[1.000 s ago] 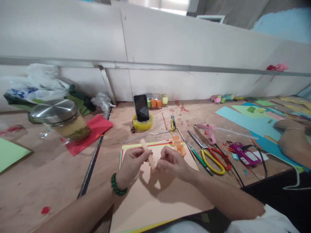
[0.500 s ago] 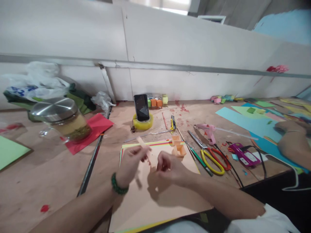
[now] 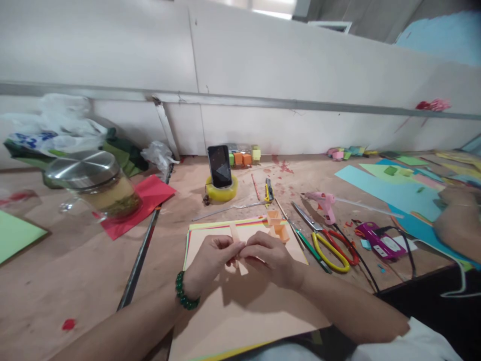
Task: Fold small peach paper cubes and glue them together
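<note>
Both hands are pinching a paper strip (image 3: 237,241) above a peach sheet (image 3: 240,306): the left hand (image 3: 210,260) and the right hand (image 3: 268,255) are closing fingertips on it, almost touching each other. Folded paper boxes (image 3: 277,225) are sitting just beyond the right hand, scissors (image 3: 326,240) farther right.

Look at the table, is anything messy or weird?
Yes. Red scraps are scattered on the wooden table, and a phone stands propped upright in a yellow tape roll, an odd stand.
</note>
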A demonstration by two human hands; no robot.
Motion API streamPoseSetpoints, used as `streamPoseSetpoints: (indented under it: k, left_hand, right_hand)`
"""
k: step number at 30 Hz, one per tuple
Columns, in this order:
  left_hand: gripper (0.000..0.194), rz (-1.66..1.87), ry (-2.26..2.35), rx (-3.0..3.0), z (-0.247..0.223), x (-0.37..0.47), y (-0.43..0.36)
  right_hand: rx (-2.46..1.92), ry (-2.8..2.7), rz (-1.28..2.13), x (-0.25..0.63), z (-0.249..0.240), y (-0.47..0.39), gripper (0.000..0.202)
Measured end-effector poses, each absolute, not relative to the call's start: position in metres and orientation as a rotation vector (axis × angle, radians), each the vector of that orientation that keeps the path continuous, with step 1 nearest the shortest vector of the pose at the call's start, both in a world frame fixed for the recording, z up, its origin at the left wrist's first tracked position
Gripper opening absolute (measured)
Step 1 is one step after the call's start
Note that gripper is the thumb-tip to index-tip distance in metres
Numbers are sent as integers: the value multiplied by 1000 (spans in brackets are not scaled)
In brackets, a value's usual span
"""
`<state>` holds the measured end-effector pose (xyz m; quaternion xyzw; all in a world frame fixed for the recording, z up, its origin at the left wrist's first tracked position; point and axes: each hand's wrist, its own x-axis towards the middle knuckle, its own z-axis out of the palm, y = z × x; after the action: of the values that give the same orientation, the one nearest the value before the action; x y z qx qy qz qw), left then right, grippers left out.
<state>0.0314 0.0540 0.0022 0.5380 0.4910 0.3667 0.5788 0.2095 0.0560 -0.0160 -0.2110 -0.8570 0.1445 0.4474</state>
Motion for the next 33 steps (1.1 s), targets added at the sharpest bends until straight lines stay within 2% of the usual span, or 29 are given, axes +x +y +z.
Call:
streamPoseSetpoints:
  k: [6,11,16,23,28,33]
  left_hand:
    - [35,894,1080,1248,1,30,51]
    - [26,950,1116,1210,-1,30,52]
    - [29,950,1112,1170,-1,32,51]
    - [39,967,1086,1221,3,33,47]
    - [28,948,1148,1305,3,33,48]
    - [27,965,1154,1340,0,35,48]
  right_hand:
    - [-529,-2067,472,210,-19,59,16]
    - [-776,-1854,944,204,-23,60,23]
    - [-1030,-1640,1266,200,-19,60,27]
    - [-1112,-1581,1342,200,-20,64,28]
    - [-1070,-1655,1220,200,-21,63,29]
    - [-1031,-1737,1126,200,-20,61,26]
